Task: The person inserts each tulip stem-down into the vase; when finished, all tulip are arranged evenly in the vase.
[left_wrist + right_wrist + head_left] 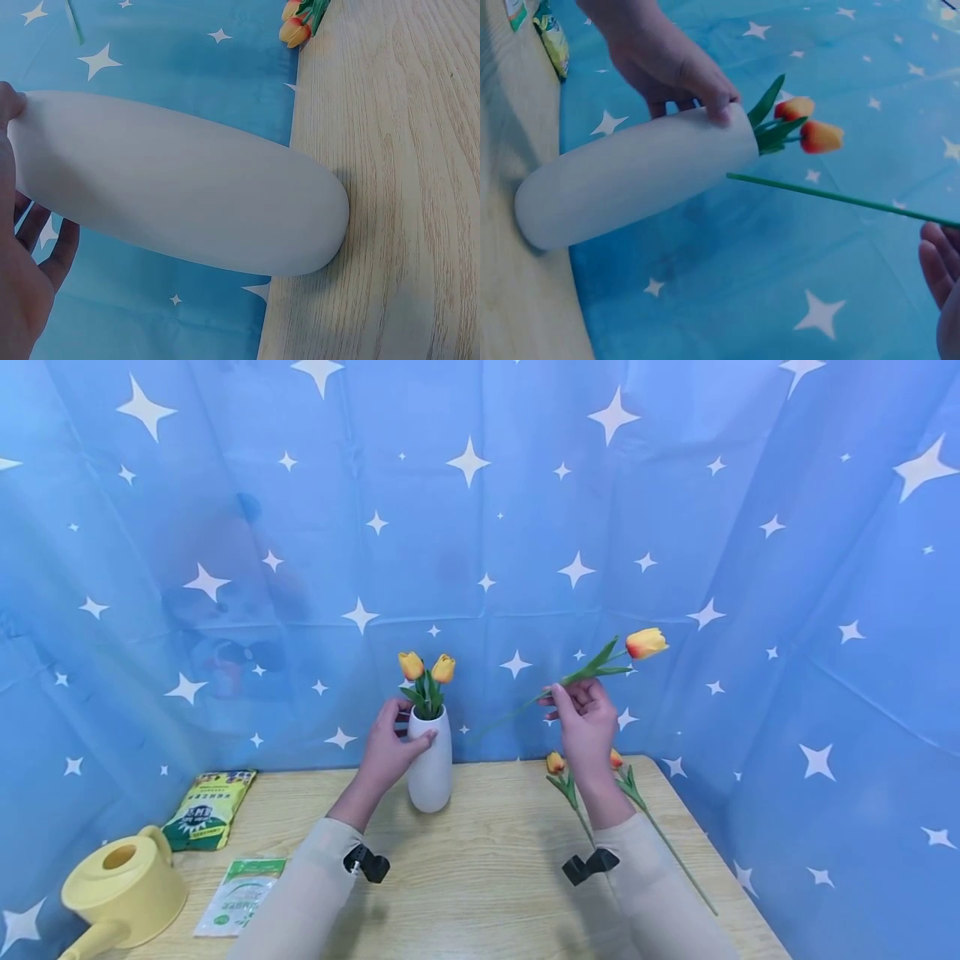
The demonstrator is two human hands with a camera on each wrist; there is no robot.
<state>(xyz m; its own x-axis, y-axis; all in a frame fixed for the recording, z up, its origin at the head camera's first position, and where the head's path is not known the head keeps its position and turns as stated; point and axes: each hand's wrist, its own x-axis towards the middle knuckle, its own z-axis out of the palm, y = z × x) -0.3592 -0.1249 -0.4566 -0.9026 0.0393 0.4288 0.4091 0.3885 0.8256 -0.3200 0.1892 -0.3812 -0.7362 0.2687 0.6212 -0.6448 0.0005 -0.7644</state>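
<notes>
**Left hand (392, 745) grips a white vase (431, 772); right hand (588, 725) pinches a tulip (597, 669)**

The left hand curls round the vase just below its rim, thumb in front, fingers behind; the vase stands roughly upright on a pale wooden table (487, 877), mouth upward. The right hand, right of the vase, pinches the tulip's stem between thumb and fingers; the tulip slants, flower up and rightward, its bare stem end (735, 177) pointing down and left toward the vase; that end lies between the hands, apart from the vase in the head view, so its slant crosses the vase's upright axis; the left hand is nearer the vase's mouth. Two orange-yellow tulips (443, 669) stand in the vase; two more tulips (555, 763) lie on the table around the right forearm, stems toward the viewer. Farther left sit a yellow-green packet (207, 812), a white-green packet (242, 896) and a yellow watering can (138, 893); behind hangs a blue star-patterned curtain (420, 560).
</notes>
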